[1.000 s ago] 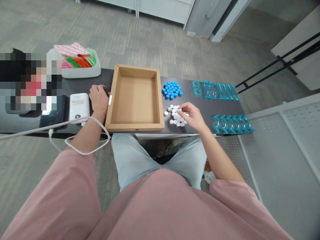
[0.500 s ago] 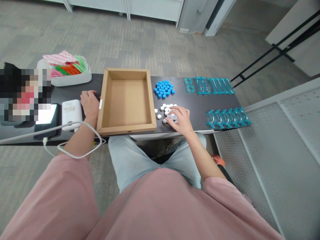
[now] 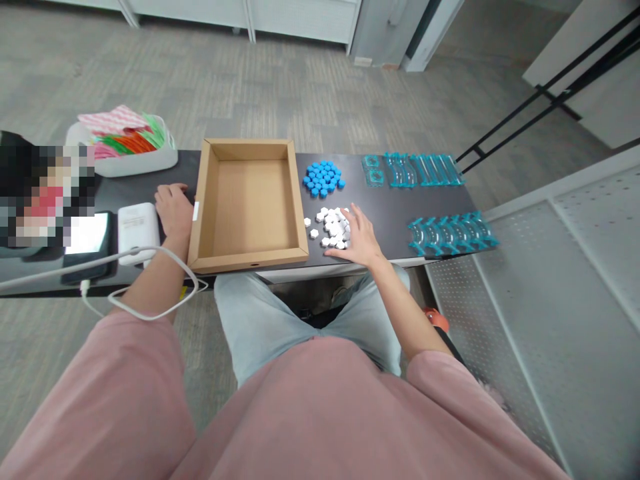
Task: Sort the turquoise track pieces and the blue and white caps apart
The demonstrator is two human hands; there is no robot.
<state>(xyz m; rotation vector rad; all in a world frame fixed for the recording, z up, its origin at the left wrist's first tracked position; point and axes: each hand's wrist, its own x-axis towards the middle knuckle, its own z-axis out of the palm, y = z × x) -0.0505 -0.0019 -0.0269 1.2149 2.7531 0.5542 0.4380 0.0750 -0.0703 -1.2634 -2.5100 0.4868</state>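
My right hand (image 3: 360, 237) is open, thumb and fingers spread around the right side of a pile of small white hexagonal pieces (image 3: 333, 223). Its fingertips touch or nearly touch the outer pieces, and the palm hides some of them. Behind that pile lies a cluster of blue hexagonal pieces (image 3: 323, 179). My left hand (image 3: 174, 208) rests on the table against the left side of an open cardboard box (image 3: 250, 256). Its fingers look loosely extended, and I see nothing in them. The bare inside of the box shows.
Clear-and-teal plastic parts lie in a back group (image 3: 425, 171) and a front row (image 3: 453, 235) at the right. A white power bank (image 3: 137, 230), a phone (image 3: 103, 257) and a looping white cable (image 3: 165, 250) are left. Behind them stands a white bin (image 3: 145, 162) of colourful items.
My right hand has spread its fingers and shifted to the right side of the white pile, uncovering more pieces. The pile looks more gathered. My left hand stays beside the box.
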